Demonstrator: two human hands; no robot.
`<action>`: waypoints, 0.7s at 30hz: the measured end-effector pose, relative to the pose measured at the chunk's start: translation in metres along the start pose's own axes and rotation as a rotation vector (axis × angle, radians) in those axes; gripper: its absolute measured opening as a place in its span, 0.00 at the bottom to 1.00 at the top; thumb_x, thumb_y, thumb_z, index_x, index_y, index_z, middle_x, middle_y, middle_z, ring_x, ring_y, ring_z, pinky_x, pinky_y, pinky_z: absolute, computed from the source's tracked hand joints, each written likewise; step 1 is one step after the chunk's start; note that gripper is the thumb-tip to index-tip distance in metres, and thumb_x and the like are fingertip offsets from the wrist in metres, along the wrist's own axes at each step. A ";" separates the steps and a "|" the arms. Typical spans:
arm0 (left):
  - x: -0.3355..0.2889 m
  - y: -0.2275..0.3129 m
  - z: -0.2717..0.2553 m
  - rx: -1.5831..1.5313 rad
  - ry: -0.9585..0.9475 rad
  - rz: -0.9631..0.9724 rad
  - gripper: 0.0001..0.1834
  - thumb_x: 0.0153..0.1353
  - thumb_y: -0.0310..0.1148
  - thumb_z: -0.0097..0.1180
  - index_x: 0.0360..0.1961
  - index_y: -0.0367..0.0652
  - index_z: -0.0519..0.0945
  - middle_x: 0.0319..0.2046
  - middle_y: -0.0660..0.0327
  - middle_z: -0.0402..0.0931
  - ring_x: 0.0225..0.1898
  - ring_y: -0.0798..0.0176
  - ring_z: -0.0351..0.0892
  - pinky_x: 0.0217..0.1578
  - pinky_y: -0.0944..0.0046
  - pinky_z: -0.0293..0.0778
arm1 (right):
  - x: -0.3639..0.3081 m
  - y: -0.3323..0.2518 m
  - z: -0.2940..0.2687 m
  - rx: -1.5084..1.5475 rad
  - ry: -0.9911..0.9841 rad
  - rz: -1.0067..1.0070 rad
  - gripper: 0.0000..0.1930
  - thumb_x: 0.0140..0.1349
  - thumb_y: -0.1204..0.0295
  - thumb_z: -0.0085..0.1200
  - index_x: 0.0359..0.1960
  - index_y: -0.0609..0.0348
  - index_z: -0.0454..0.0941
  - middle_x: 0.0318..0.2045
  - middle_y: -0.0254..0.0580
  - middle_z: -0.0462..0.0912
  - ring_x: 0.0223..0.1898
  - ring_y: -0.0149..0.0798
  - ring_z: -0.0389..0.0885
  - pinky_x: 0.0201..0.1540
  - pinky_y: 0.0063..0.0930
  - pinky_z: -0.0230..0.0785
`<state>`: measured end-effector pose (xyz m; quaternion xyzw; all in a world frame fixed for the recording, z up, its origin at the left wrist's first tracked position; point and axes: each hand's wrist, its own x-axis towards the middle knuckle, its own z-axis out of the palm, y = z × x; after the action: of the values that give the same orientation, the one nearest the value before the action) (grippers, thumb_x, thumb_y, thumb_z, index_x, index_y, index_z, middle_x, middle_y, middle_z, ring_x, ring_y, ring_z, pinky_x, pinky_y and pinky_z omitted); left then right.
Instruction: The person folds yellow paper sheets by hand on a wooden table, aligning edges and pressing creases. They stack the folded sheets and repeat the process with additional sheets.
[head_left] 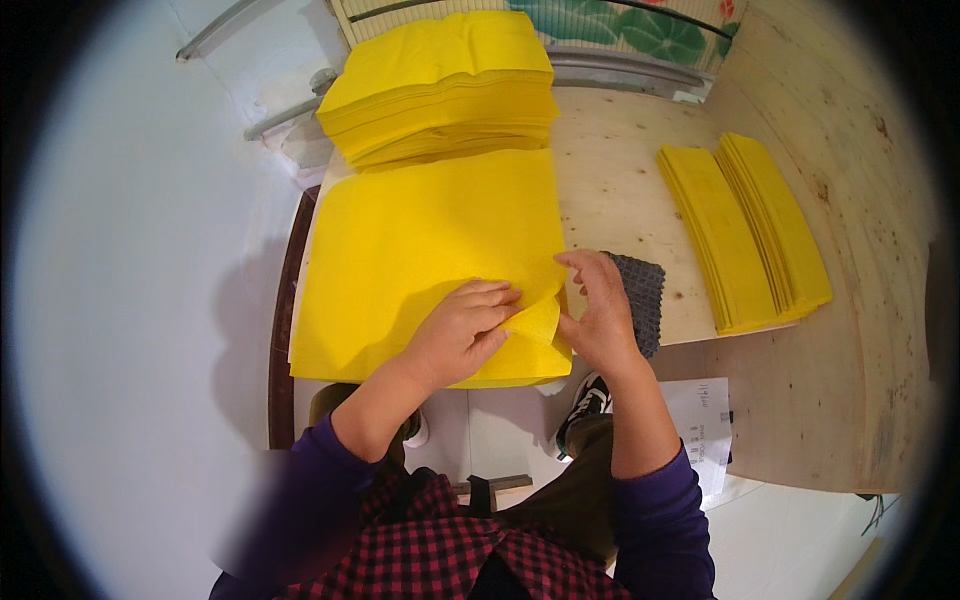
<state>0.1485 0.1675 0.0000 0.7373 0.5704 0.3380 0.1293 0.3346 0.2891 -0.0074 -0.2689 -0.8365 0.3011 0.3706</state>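
Note:
Before me lies a broad stack of yellow cloth sheets, which look like felt or non-woven fabric. The near right corner of its top sheet is turned up, making a lighter folded flap. My left hand rests on the stack, thumb and fingers closed round the tip of that flap. Beside the right edge is my right hand, its thumb and curved fingers apart. The thumb sits by the flap, and the fingertips touch or nearly touch the sheet edge.
Behind the stack rises a thick pile of folded yellow sheets. Two narrow folded yellow bundles lie on the wooden tabletop at right. A dark grey textured cloth is beside my right hand. A white paper hangs lower right.

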 end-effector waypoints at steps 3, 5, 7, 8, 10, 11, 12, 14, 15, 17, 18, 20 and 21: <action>-0.003 0.003 0.000 0.036 0.005 -0.006 0.18 0.56 0.29 0.56 0.48 0.35 0.80 0.53 0.49 0.77 0.58 0.45 0.72 0.62 0.48 0.62 | 0.002 0.008 0.003 -0.018 0.061 -0.057 0.23 0.42 0.84 0.61 0.44 0.57 0.77 0.45 0.44 0.77 0.51 0.49 0.74 0.53 0.35 0.68; -0.004 0.004 0.001 0.055 0.028 -0.013 0.20 0.52 0.28 0.57 0.48 0.35 0.80 0.53 0.50 0.77 0.58 0.46 0.72 0.63 0.48 0.62 | 0.003 0.016 0.003 -0.010 0.024 -0.152 0.21 0.43 0.85 0.63 0.42 0.56 0.79 0.45 0.41 0.76 0.49 0.43 0.76 0.49 0.28 0.70; -0.005 0.005 0.003 0.070 0.037 0.001 0.20 0.51 0.28 0.58 0.48 0.36 0.80 0.52 0.50 0.77 0.58 0.47 0.73 0.63 0.49 0.62 | 0.001 0.022 0.006 0.105 -0.023 -0.124 0.18 0.44 0.88 0.61 0.39 0.57 0.81 0.45 0.42 0.76 0.48 0.43 0.77 0.49 0.28 0.71; -0.005 0.005 0.004 0.079 0.041 0.008 0.21 0.50 0.27 0.59 0.48 0.36 0.80 0.52 0.51 0.77 0.58 0.48 0.73 0.63 0.49 0.63 | 0.001 0.024 0.006 0.178 -0.052 -0.087 0.17 0.45 0.89 0.60 0.37 0.57 0.81 0.45 0.42 0.77 0.47 0.43 0.77 0.49 0.28 0.71; -0.004 0.005 0.006 0.119 0.046 0.025 0.20 0.49 0.27 0.60 0.46 0.38 0.81 0.51 0.52 0.77 0.58 0.49 0.73 0.62 0.50 0.64 | 0.000 0.028 0.005 0.204 -0.073 -0.054 0.18 0.45 0.90 0.59 0.38 0.57 0.81 0.44 0.42 0.77 0.46 0.43 0.78 0.48 0.28 0.71; -0.004 0.005 0.007 0.145 0.046 0.031 0.20 0.48 0.27 0.61 0.46 0.40 0.81 0.51 0.53 0.77 0.58 0.50 0.73 0.61 0.50 0.65 | 0.000 0.029 0.005 0.217 -0.102 0.019 0.18 0.45 0.91 0.58 0.38 0.58 0.81 0.44 0.42 0.77 0.46 0.43 0.78 0.48 0.28 0.72; -0.004 0.005 0.007 0.146 0.054 0.038 0.20 0.48 0.27 0.60 0.46 0.39 0.81 0.51 0.53 0.78 0.57 0.50 0.73 0.61 0.50 0.65 | 0.000 0.029 0.004 0.187 -0.088 -0.050 0.18 0.46 0.91 0.58 0.38 0.58 0.81 0.44 0.41 0.77 0.45 0.42 0.79 0.47 0.27 0.72; -0.005 0.004 0.008 0.157 0.063 0.050 0.20 0.48 0.27 0.60 0.45 0.39 0.81 0.51 0.53 0.78 0.57 0.50 0.73 0.61 0.50 0.65 | 0.001 0.030 0.002 0.133 -0.080 -0.109 0.17 0.46 0.91 0.57 0.37 0.58 0.81 0.45 0.39 0.77 0.45 0.40 0.79 0.46 0.26 0.72; -0.005 0.004 0.008 0.150 0.068 0.047 0.19 0.48 0.27 0.60 0.45 0.39 0.81 0.50 0.53 0.78 0.57 0.49 0.73 0.61 0.50 0.66 | 0.002 0.030 0.001 0.088 -0.087 -0.115 0.17 0.46 0.91 0.57 0.37 0.58 0.81 0.45 0.39 0.78 0.45 0.39 0.79 0.46 0.26 0.72; -0.006 0.003 0.010 0.139 0.081 0.047 0.19 0.48 0.27 0.60 0.44 0.39 0.81 0.50 0.52 0.78 0.57 0.49 0.73 0.60 0.50 0.66 | 0.004 0.030 0.000 0.028 -0.086 -0.158 0.17 0.47 0.91 0.57 0.36 0.58 0.81 0.45 0.38 0.78 0.46 0.37 0.79 0.45 0.25 0.72; -0.006 0.001 0.010 0.120 0.085 0.051 0.19 0.48 0.27 0.59 0.44 0.38 0.81 0.50 0.52 0.78 0.57 0.48 0.74 0.60 0.51 0.66 | 0.005 0.030 -0.001 0.089 -0.098 -0.129 0.16 0.47 0.90 0.57 0.36 0.58 0.81 0.45 0.37 0.78 0.44 0.36 0.79 0.44 0.24 0.72; -0.006 -0.002 0.011 0.079 0.099 0.056 0.18 0.50 0.27 0.59 0.44 0.37 0.81 0.50 0.51 0.78 0.56 0.47 0.74 0.59 0.51 0.67 | 0.006 0.031 -0.002 0.216 -0.133 -0.043 0.14 0.48 0.89 0.58 0.35 0.57 0.81 0.44 0.35 0.77 0.41 0.33 0.78 0.42 0.22 0.71; -0.006 -0.004 0.011 0.059 0.089 0.047 0.16 0.52 0.27 0.58 0.44 0.37 0.81 0.50 0.51 0.78 0.56 0.47 0.74 0.59 0.51 0.67 | 0.007 0.032 -0.003 0.260 -0.156 -0.022 0.13 0.49 0.87 0.59 0.35 0.58 0.80 0.43 0.35 0.77 0.39 0.31 0.77 0.40 0.22 0.70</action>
<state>0.1520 0.1653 -0.0124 0.7382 0.5679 0.3565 0.0739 0.3403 0.3161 -0.0249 -0.1852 -0.8196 0.4228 0.3394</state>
